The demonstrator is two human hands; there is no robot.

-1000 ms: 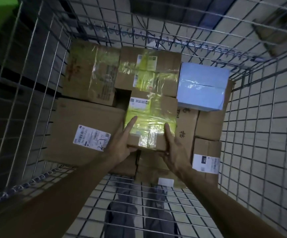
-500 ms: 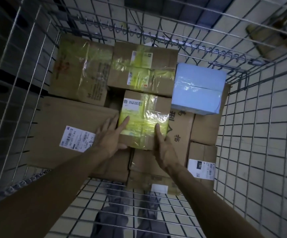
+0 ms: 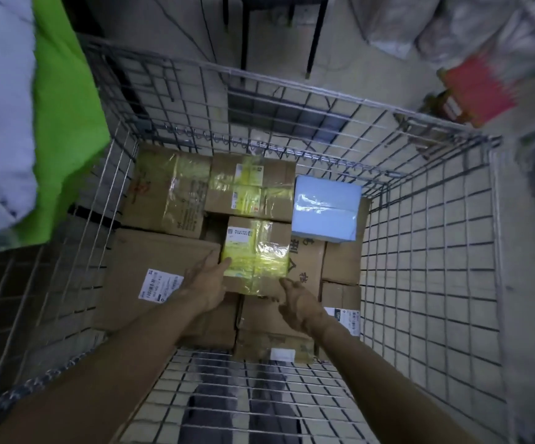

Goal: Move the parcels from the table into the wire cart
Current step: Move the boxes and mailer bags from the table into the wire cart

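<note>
Inside the wire cart (image 3: 426,257) a small cardboard parcel wrapped in yellow tape (image 3: 256,251) lies on top of the stacked boxes, in the middle. My left hand (image 3: 207,283) reaches down with straight fingers that touch the parcel's near left corner. My right hand (image 3: 298,306) hovers by the near right corner, fingers relaxed and slightly off the parcel. Neither hand holds anything.
Other parcels fill the cart floor: a large brown box with a white label (image 3: 150,270), a tall taped box (image 3: 167,193), another yellow-taped box (image 3: 250,187), a pale blue box (image 3: 325,213). A green and white bundle (image 3: 35,123) sits left of the cart, bags at upper right.
The view has pulled back and up from the cart. Both hands have slid back from the parcel's sides to its near corners, and the right hand has come off it.
</note>
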